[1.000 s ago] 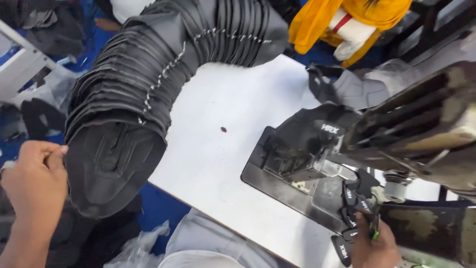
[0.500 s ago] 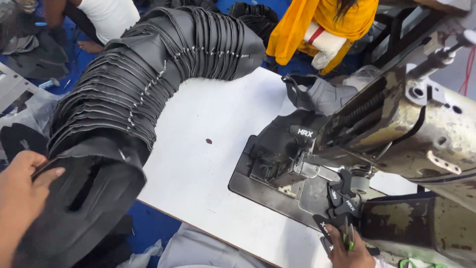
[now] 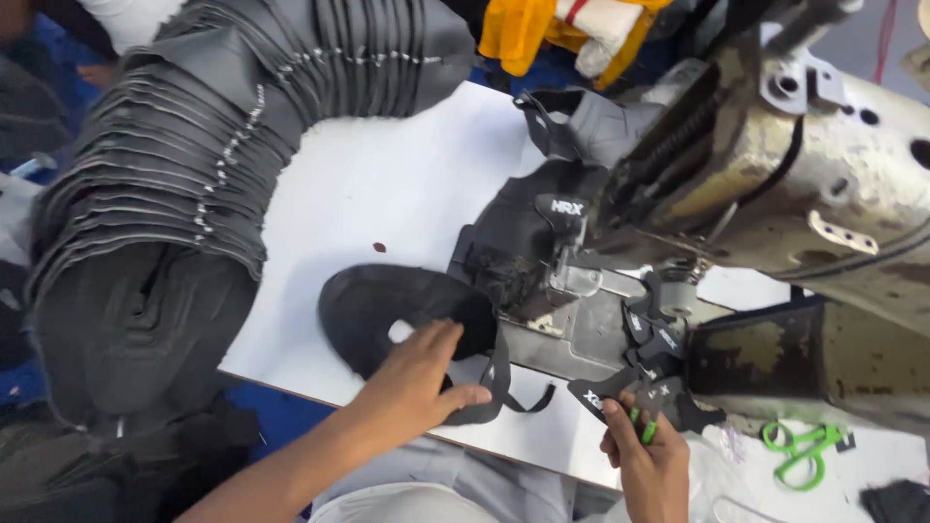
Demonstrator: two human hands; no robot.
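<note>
At lower centre, a black shoe-upper piece, newly drawn off the stack, is pinned by the flat, open left hand; small tabs are pinched in the right hand.

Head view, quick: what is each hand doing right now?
Left hand: open, fingers spread flat on the black shoe-upper piece.
Right hand: closed around small green-handled snips.

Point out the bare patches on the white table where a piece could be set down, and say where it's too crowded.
The widest bare stretch of the white table lies between the curved stack of black pieces and the sewing machine. A smaller strip runs along the near edge between the left hand and right hand. It is crowded around the machine's plate, where black pieces pile up.
</note>
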